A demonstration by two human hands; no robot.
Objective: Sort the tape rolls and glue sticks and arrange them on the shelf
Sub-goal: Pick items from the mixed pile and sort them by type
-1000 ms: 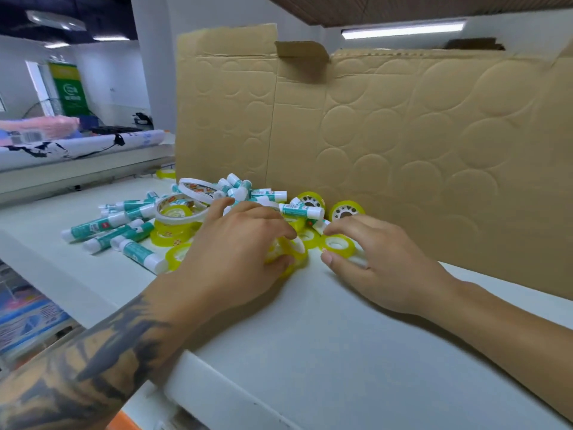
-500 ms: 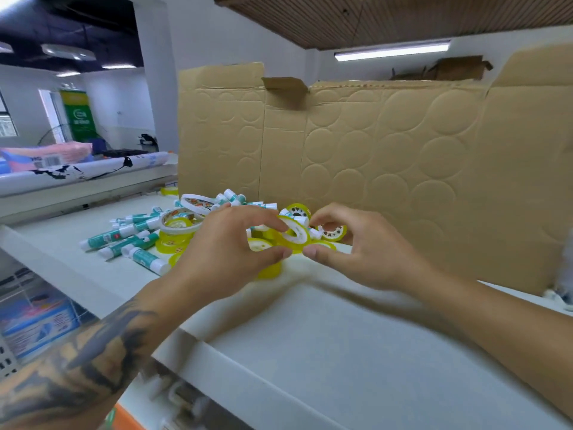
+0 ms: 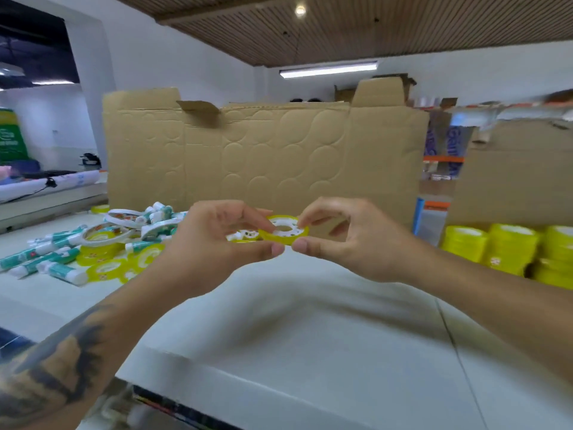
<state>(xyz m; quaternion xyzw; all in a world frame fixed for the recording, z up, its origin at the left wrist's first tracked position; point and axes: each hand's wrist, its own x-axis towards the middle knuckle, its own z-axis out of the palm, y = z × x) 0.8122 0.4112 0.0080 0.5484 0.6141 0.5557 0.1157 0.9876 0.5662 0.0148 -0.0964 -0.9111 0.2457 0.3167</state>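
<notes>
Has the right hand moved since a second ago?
Yes. The right hand has lifted off the shelf and now pinches a tape roll in the air, in front of the cardboard.

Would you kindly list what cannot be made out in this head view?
- Second tape roll: mostly hidden behind the left hand.
- Printing on the glue sticks: too blurred to read.
- Stacked yellow tape rolls: cut off by the right edge.
- Lower shelf contents: blurred, cut off.

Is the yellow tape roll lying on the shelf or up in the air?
In the air: both hands pinch the tape roll above the shelf.
</notes>
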